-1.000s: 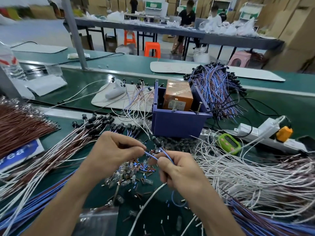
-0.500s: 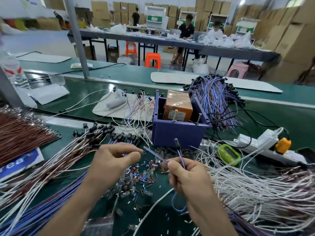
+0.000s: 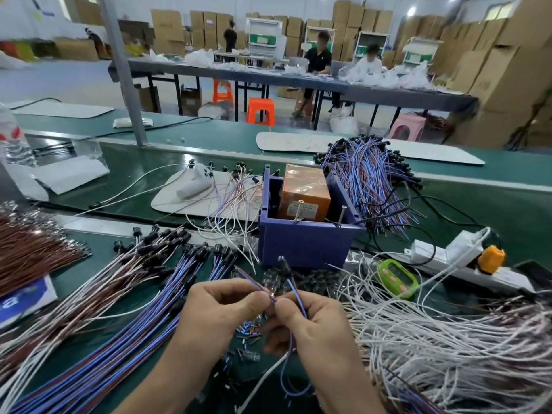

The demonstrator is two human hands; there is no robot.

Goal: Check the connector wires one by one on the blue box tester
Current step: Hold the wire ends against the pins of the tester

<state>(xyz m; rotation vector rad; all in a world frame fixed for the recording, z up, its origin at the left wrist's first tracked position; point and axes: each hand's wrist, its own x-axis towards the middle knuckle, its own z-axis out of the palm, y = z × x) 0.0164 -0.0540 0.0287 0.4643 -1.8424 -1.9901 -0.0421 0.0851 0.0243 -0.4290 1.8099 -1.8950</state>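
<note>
- Your hands have drawn together since half a second ago: your left hand [image 3: 221, 312] and right hand [image 3: 313, 327] now meet thumb to thumb, where a gap lay between them before.
- Both hold the same wire [image 3: 294, 289]. Your left fingers pinch a thin blue-and-red strand. Your right fingers curl round the stretch that rises to a black plug end, and a loop trails out below your right palm.
- That plug end stands just in front of the blue box [image 3: 304, 243], near its front wall but not touching it.
- You have little open room. A bundle of blue and brown wires [image 3: 128, 330] fans in from your left, and a tangle of white wires [image 3: 448, 339] crowds your right. Small loose bits [image 3: 249, 334] litter the patch under your hands.
- The box is hard plastic, square and open on top. An orange block [image 3: 304, 192] sits inside it, and two metal pins stand at its front rim.
- A rounded green timer [image 3: 395, 277] and a white power strip [image 3: 466, 261] lie to the right of the box. A heap of blue wires with black tips [image 3: 373, 180] lies behind it.
- Everything rests on a smooth dark green bench [image 3: 478, 210]. Beyond it you can see orange stools [image 3: 260, 110], a long grey table [image 3: 298, 79] and stacked cardboard boxes [image 3: 493, 70].
</note>
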